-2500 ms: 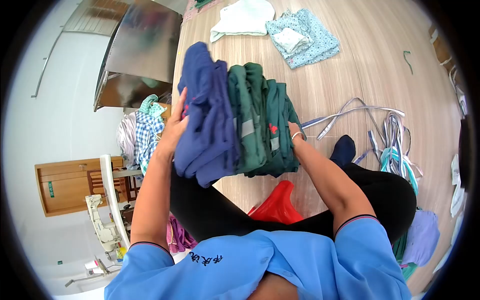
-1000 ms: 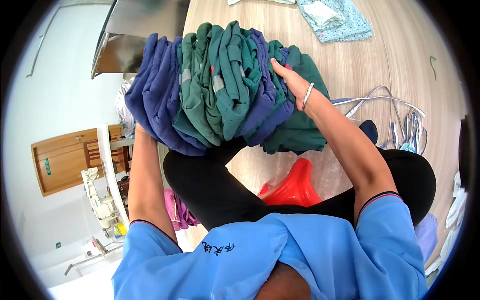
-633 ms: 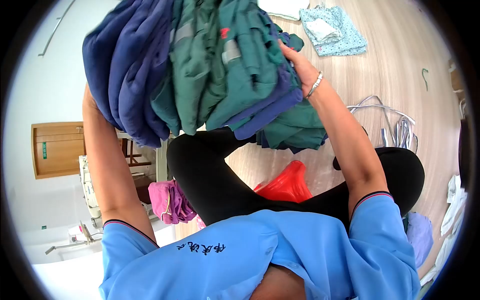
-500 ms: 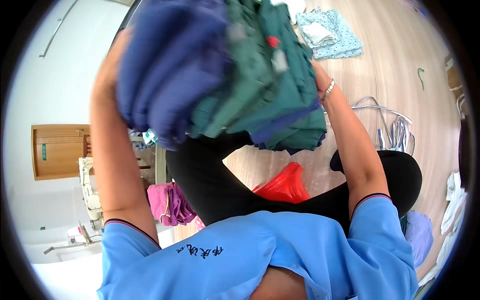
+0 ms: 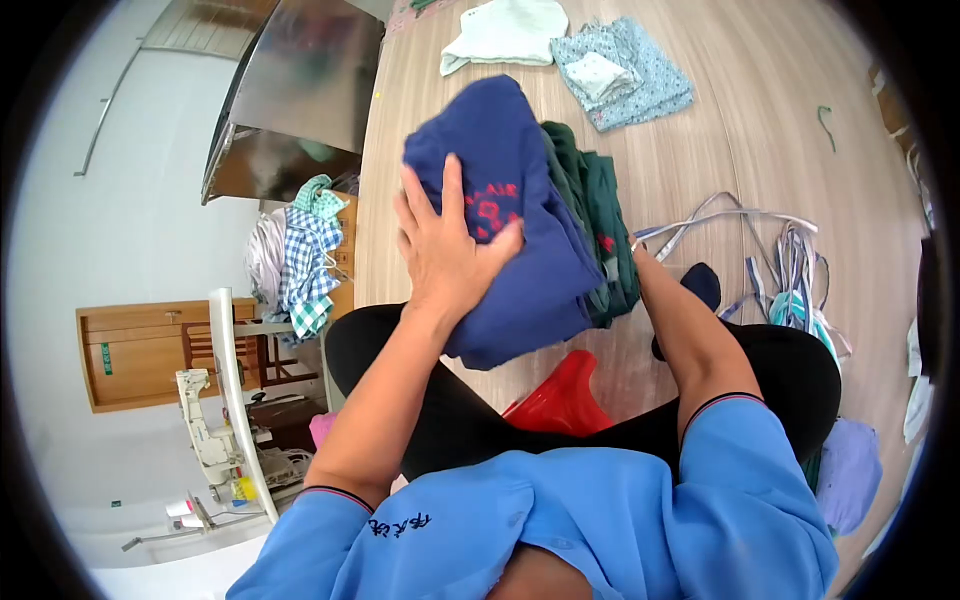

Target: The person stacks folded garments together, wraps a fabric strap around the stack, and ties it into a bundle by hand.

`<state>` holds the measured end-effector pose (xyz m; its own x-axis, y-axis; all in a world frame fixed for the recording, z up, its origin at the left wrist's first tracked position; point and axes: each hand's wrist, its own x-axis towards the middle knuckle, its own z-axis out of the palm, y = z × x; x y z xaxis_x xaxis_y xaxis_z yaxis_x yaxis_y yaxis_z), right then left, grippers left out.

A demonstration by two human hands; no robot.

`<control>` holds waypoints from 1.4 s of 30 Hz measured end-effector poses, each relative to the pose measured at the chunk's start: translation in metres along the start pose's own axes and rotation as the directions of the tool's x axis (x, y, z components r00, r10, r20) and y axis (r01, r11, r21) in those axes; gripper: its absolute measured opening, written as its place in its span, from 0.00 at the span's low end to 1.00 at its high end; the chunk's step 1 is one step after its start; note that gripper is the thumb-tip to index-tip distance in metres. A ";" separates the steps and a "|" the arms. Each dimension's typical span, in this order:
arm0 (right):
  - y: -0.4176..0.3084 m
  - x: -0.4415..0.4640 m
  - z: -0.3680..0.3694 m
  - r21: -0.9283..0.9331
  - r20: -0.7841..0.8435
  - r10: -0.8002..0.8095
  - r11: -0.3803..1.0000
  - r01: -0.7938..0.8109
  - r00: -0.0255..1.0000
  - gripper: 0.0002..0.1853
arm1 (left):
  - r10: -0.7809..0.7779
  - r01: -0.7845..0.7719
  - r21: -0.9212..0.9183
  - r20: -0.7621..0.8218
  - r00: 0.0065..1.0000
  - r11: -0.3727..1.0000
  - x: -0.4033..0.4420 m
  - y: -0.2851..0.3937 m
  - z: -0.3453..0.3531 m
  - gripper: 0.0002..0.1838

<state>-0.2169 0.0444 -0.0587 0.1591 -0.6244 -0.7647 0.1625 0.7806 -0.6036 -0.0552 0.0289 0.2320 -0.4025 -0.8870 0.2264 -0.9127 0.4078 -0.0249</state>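
A stack of folded garments stands tilted on the table in front of me, between my two hands. On its near left face is a navy blue garment point(image 5: 520, 270) with red printing. Dark green garments point(image 5: 607, 225) lie behind it on the right, one with a small red mark. My left hand point(image 5: 450, 255) rests flat against the navy garment, fingers spread. At the right side of the stack is my right hand point(image 5: 638, 252); its fingers are hidden by the green garments.
A red plastic object point(image 5: 565, 395) sits between my legs. Light blue patterned cloths point(image 5: 640, 90) and a pale folded cloth point(image 5: 510, 30) lie farther back. Bundled straps point(image 5: 795, 255) and a green hook point(image 5: 826, 128) are on the right. A sewing machine point(image 5: 210, 430) stands at the left.
The raised stack has come down onto the table, nearer to me. My left hand has moved from its outer left side onto the navy face. The right hand is lower.
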 end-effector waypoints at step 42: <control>0.021 0.087 -0.087 0.340 -0.596 0.403 0.910 -0.236 0.695 0.26 | 0.574 -0.591 -0.204 0.609 0.547 0.780 0.050 0.054 0.050 0.17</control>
<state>-0.2844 0.0089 -0.1577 -0.4043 -0.1026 -0.9088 0.4416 0.8483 -0.2922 -0.1285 -0.0041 0.1936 -0.7868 -0.3833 -0.4837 -0.4601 0.8867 0.0458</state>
